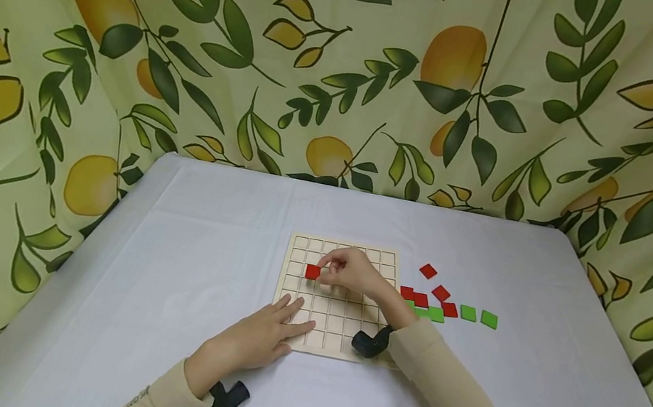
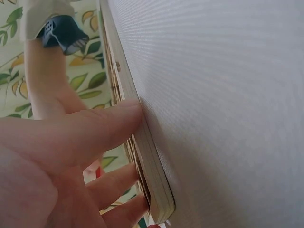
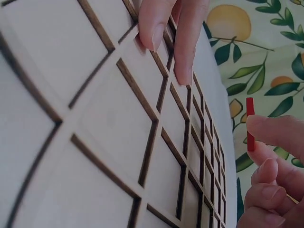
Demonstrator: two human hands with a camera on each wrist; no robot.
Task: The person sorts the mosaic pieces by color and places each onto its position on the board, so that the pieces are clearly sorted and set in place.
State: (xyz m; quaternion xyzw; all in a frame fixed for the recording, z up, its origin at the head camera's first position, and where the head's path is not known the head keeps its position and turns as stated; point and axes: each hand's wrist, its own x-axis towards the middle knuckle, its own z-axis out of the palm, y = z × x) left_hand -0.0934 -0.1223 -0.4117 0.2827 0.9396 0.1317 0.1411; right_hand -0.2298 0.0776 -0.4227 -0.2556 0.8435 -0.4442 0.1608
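In the head view a pale wooden grid board (image 1: 327, 323) lies on the table. Between thumb and finger, my right hand (image 1: 352, 270) pinches a red square tile (image 1: 313, 272) over the board's upper left part. Seen edge-on in the right wrist view, the red tile (image 3: 250, 124) is held apart from the grid. My left hand (image 1: 260, 334) rests at the board's lower left corner, its fingers spread over the squares. The left wrist view shows the thumb (image 2: 118, 123) against the board's edge (image 2: 154, 183).
Right of the board lie several loose red tiles (image 1: 428, 271) and green tiles (image 1: 468, 313), some partly hidden by the right forearm. A white cloth covers the table (image 1: 205, 233). A leaf-and-fruit patterned curtain (image 1: 345, 91) hangs behind. Each wrist wears a black device (image 1: 229, 397).
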